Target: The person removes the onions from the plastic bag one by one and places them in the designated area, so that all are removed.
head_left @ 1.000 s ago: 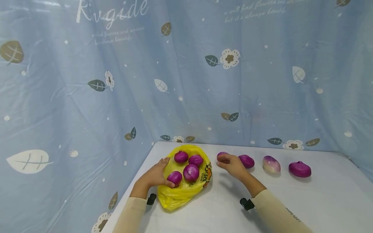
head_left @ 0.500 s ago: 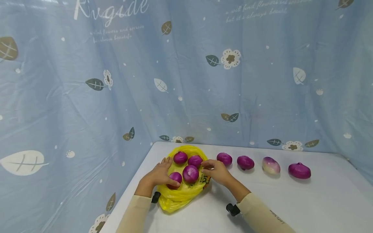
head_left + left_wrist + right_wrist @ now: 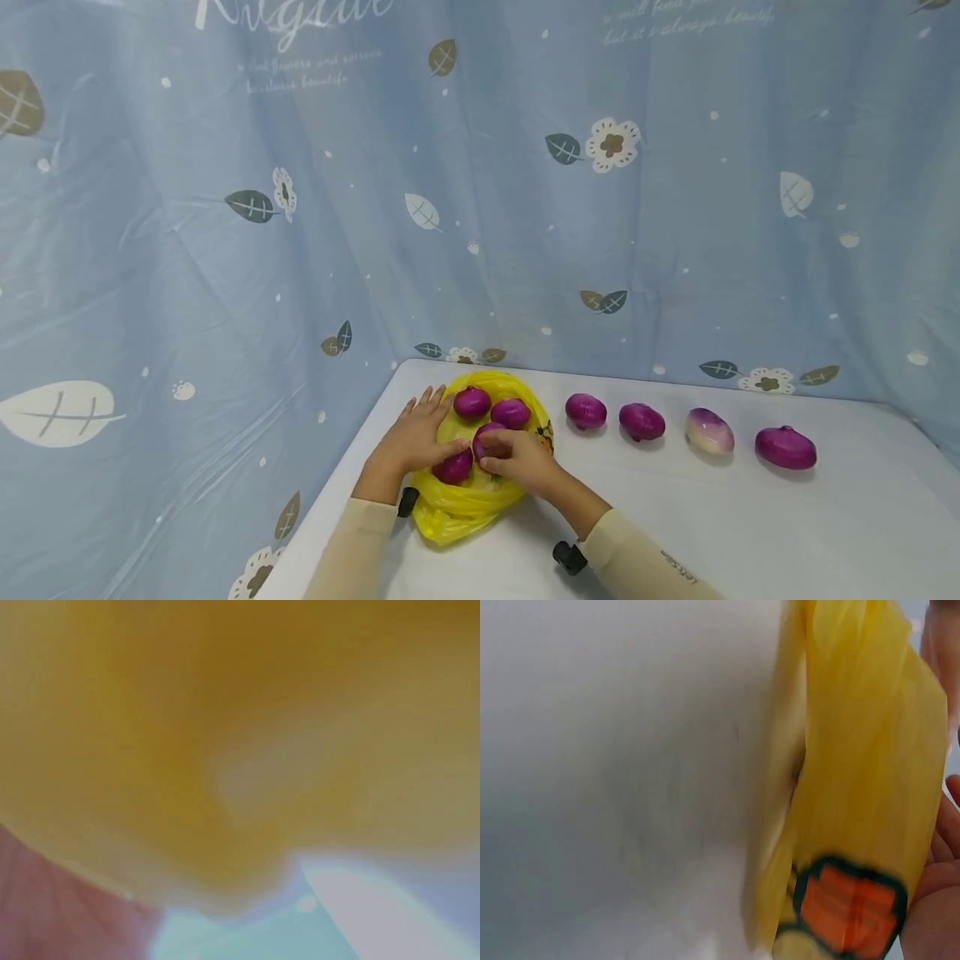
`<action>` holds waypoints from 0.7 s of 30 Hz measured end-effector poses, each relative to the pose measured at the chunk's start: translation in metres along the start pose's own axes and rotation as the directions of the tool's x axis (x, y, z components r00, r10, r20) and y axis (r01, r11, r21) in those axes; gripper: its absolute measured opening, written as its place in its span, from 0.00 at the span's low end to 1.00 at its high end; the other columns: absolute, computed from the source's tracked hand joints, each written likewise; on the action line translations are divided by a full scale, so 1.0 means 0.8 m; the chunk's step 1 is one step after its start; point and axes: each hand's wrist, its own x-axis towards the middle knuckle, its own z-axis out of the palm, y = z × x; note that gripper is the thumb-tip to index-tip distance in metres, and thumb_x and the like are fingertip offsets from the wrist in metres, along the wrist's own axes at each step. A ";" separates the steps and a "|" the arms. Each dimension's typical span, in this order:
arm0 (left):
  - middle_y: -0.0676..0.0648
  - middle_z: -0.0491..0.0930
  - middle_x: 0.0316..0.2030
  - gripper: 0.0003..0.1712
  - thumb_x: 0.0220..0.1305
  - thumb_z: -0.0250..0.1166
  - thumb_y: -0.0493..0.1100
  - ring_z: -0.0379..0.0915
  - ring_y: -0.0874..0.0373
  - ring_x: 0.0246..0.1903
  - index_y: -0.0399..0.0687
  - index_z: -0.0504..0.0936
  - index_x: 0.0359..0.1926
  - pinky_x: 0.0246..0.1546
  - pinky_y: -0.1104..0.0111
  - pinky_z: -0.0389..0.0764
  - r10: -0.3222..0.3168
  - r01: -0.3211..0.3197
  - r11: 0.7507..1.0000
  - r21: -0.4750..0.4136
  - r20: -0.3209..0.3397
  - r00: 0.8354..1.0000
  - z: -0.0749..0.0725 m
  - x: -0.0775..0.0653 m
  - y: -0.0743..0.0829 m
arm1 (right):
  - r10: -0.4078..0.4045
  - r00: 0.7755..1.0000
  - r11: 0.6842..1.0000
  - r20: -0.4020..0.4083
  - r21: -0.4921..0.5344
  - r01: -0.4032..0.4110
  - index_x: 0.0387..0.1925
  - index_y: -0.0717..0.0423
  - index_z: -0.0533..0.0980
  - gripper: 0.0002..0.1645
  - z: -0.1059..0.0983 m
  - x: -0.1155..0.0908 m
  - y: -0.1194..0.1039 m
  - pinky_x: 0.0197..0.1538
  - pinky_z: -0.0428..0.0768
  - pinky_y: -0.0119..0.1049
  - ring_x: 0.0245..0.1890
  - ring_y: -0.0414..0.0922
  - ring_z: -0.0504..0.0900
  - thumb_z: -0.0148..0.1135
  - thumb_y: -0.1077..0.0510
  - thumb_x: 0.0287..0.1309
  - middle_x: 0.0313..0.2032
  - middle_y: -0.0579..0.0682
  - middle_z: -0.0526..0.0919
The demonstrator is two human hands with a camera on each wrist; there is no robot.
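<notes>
In the head view, several purple onions, one of them a front-left onion, sit in the mouth of a yellow plastic bag. My left hand rests at the bag's left rim with fingers spread and straight, its thumb over the front-left onion. With curled fingers, my right hand holds the front-right onion, partly hiding it. Behind these lie two more onions in the bag, a left one and a right one. Blurred yellow plastic fills most of the left wrist view.
Along the white table, right of the bag, stands a row: a purple onion, a second onion, a white-and-purple vegetable and a flatter onion. A blue patterned curtain hangs behind and at left.
My right hand has moved left from the nearest onion in the row, past the bag's right rim, onto the front-right onion. My left hand stays at the bag's left side.
</notes>
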 end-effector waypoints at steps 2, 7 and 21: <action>0.43 0.47 0.75 0.51 0.64 0.47 0.75 0.38 0.46 0.74 0.47 0.54 0.76 0.70 0.49 0.44 0.031 -0.029 0.999 0.033 -0.056 0.998 0.003 -0.002 -0.007 | -0.014 1.000 0.998 0.010 -0.064 0.015 0.57 0.56 0.78 0.24 0.009 0.001 -0.004 0.48 0.82 0.39 0.47 0.47 0.83 0.67 0.56 0.60 0.48 0.51 0.84; 0.42 0.51 0.74 0.45 0.67 0.49 0.69 0.42 0.44 0.73 0.46 0.57 0.75 0.70 0.47 0.46 0.076 -0.070 0.996 0.058 -0.120 0.990 0.009 -0.009 -0.020 | -0.029 1.000 0.963 -0.006 -0.270 0.027 0.59 0.48 0.78 0.26 0.032 0.008 -0.012 0.47 0.81 0.37 0.43 0.42 0.81 0.68 0.50 0.59 0.48 0.45 0.83; 0.43 0.55 0.73 0.38 0.71 0.49 0.62 0.46 0.43 0.72 0.48 0.59 0.74 0.69 0.46 0.50 0.092 -0.087 0.995 0.049 -0.121 0.988 0.019 -0.013 -0.035 | 0.103 0.992 0.920 -0.069 -0.374 -0.121 0.65 0.48 0.71 0.42 0.065 0.023 -0.016 0.56 0.76 0.54 0.57 0.51 0.76 0.69 0.35 0.52 0.58 0.49 0.78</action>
